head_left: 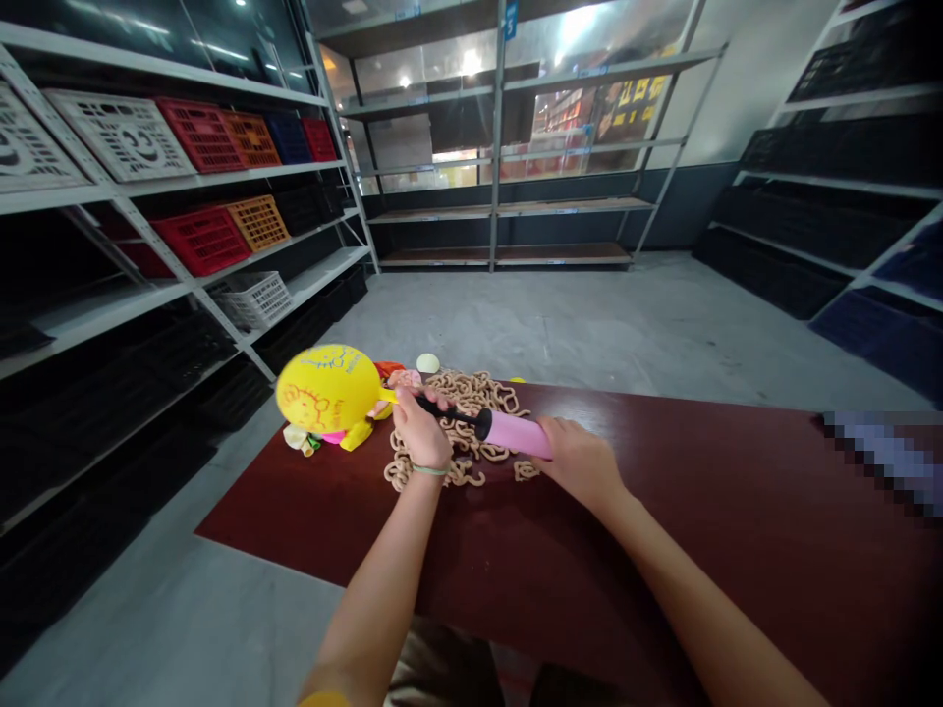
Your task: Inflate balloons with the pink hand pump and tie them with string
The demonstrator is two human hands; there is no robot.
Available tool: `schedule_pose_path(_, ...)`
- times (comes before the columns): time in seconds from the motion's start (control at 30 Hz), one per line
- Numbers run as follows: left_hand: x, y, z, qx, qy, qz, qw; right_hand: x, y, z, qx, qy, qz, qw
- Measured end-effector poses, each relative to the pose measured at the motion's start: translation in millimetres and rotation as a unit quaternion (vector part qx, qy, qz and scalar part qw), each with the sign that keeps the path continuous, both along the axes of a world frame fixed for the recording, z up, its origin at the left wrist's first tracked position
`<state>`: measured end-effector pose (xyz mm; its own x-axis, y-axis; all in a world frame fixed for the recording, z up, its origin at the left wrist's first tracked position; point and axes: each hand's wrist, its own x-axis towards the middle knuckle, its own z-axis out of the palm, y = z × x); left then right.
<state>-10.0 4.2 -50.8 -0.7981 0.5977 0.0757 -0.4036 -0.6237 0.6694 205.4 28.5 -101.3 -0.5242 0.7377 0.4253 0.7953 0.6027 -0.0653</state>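
Note:
My left hand (418, 428) is closed around the black nozzle of a hand pump, pinching the neck of a yellow balloon (328, 389) onto it. The balloon is partly inflated and printed with a cartoon drawing. My right hand (579, 460) grips the rear end of the pink pump (516, 433), which lies level above the dark red table (663, 511). Under the pump lies a pile of tan looped pieces (471, 398). Several uninflated balloons (346, 435) in mixed colours lie beneath the yellow one.
Metal shelving with red, orange and white crates (198, 236) runs along the left wall. More shelves stand at the back and on the right. A blurred-out patch (884, 457) lies on the table's right end. Grey concrete floor surrounds the table.

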Motion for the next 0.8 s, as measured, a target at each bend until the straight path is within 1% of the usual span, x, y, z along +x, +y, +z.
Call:
schedule_pose_path(0.07, -13.0, 1.6, 2.3, 0.005, -0.006, 0.032, 0.999, 13.6, 11.4, -0.2, 0.020, -0.029, -0.014, 0.999)
schedule_pose_path(0.13, -22.5, 3.8, 2.0, 0.004, -0.011, 0.056, 0.998, 22.6, 16.9, -1.5, 0.026, -0.042, -0.031, 0.998)
schedule_pose_path(0.23, -22.8, 7.2, -3.6, -0.010, -0.017, 0.069, 0.997, 20.6, 9.9, -4.5, 0.011, -0.044, -0.037, 0.998)
schedule_pose_path(0.3, -12.1, 8.0, -9.5, -0.017, -0.006, 0.050, 0.999, 10.4, -1.3, -6.1, -0.005, -0.034, -0.031, 0.999)
schedule_pose_path(0.4, 12.4, 6.5, -18.6, -0.019, 0.023, -0.004, 1.000, -6.6, -16.1, -7.5, -0.026, -0.005, -0.017, 0.999)
schedule_pose_path(0.47, 25.6, 5.0, -22.7, -0.008, 0.042, -0.038, 0.998, -12.8, -19.3, -8.4, -0.036, 0.009, -0.008, 0.999)
schedule_pose_path(0.53, 30.6, 4.7, -24.2, -0.002, 0.055, -0.059, 0.997, -13.1, -16.6, -9.2, -0.035, 0.010, -0.003, 0.999)
schedule_pose_path(0.63, 21.2, 6.4, -21.3, -0.012, 0.049, -0.046, 0.998, -4.5, -5.1, -9.4, -0.015, -0.012, -0.003, 1.000)
schedule_pose_path(0.7, 7.5, 8.0, -17.3, -0.012, 0.031, -0.017, 0.999, 5.1, 4.7, -8.8, 0.005, -0.030, -0.010, 0.999)
schedule_pose_path(0.8, -14.1, 10.0, -11.9, -0.004, 0.007, 0.031, 1.000, 19.8, 18.0, -8.7, 0.024, -0.043, -0.040, 0.998)
